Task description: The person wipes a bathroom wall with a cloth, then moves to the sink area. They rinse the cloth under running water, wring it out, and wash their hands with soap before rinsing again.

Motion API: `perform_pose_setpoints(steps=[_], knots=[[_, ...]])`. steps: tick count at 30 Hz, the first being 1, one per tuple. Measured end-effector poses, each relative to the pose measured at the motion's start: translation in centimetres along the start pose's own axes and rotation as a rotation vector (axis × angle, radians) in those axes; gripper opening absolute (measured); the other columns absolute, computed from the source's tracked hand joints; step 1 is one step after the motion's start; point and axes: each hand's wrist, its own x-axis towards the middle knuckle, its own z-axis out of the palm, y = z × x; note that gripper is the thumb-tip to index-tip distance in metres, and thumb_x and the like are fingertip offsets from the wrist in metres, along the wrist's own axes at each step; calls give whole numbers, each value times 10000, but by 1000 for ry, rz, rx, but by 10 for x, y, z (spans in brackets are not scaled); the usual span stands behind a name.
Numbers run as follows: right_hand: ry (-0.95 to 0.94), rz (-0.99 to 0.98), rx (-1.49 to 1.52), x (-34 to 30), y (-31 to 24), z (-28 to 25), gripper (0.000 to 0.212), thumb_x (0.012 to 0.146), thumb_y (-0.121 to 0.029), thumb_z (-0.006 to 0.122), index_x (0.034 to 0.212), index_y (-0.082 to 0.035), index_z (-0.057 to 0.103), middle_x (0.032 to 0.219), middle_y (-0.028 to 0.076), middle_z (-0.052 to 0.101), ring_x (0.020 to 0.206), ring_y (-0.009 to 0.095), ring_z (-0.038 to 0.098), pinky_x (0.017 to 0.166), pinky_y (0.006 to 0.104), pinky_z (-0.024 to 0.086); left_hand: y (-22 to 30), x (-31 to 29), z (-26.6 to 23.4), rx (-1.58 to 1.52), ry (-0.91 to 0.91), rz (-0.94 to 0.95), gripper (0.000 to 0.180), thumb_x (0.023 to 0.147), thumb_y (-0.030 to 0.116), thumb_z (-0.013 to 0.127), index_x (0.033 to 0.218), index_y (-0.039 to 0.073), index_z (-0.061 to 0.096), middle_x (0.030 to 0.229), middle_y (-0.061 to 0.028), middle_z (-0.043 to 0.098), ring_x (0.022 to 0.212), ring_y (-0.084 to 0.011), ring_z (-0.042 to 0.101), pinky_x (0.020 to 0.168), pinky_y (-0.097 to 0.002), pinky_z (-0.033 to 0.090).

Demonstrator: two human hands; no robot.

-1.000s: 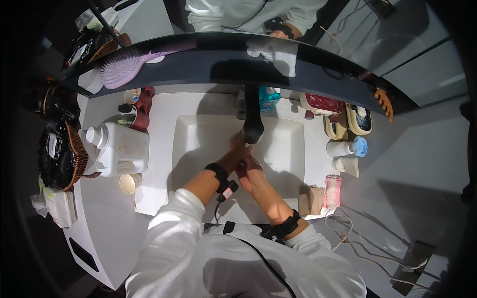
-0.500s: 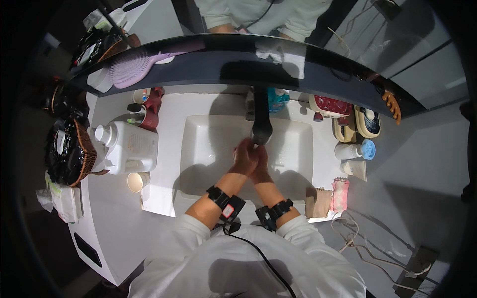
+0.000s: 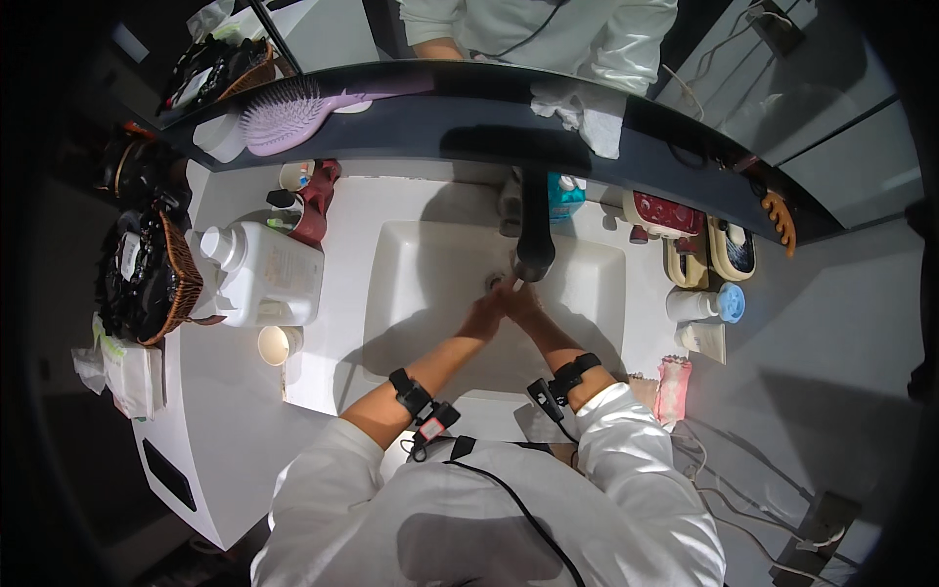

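A black faucet (image 3: 535, 230) reaches over the white sink (image 3: 391, 284). Just below its spout, my left hand (image 3: 484, 315) and my right hand (image 3: 523, 303) meet and touch each other. Shadow and the overlap of the hands hide most of the fingers, so how far they are bent does not show. No object can be made out between them. The drain (image 3: 493, 281) shows just beyond my left hand. Black straps with small boxes sit round both forearms.
Left of the sink stand a white jug (image 3: 274, 279), a paper cup (image 3: 279, 344) and a wicker basket (image 3: 181, 279). A blue bottle (image 3: 565, 201) is behind the faucet. At right are a red soap box (image 3: 665, 215), a white tube (image 3: 704, 340) and a pink packet (image 3: 673, 389). A lilac hairbrush (image 3: 284, 119) lies on the dark shelf.
My forearms have spread wider apart at the elbows. Both hands are still together under the faucet, slightly lower in the view, and the drain now shows. The whole view has shifted a little.
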Motion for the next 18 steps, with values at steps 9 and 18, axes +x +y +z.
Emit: perform_pose_setpoints(steps=[9,18], knots=[[93,211,1004,-79,-82,-41,503,914,-391,438,1261,-27,420,1165,97,499,1064,187,466,914,316,378,-23,72,58,-1185,-86,-194,381,935,370,358,1121,65,493,1055,-77,549,971,-213,502,825,-332,412],[-1,80,582,-33,-31,-23,444,960,-311,301,1353,-104,314,1252,81,445,1176,218,401,998,332,314,9,51,47,-1257,81,-427,294,921,284,399,1117,90,498,1058,-66,537,967,-212,510,826,-341,424]])
